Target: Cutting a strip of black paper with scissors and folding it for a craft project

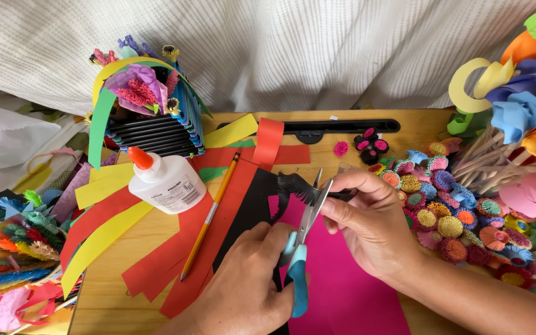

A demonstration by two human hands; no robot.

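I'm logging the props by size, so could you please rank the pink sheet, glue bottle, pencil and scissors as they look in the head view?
Largest to smallest:
1. Pink sheet, partly covered by hands.
2. Glue bottle.
3. Pencil and scissors: not ranked. The pencil is longer but thinner, and the left hand hides part of the scissors.

The left hand (240,282) came in from the lower edge, back turned up, its fingers (274,239) curled inward and closed, thumb side toward the other hand. The right hand (367,226) reached in from the lower right, its bare forearm running off toward the corner. Its wrist was bent a little, and its thumb and forefinger were pinched together at their tips, the other fingers folded loosely beneath. Both hands sat close together, nearly touching.
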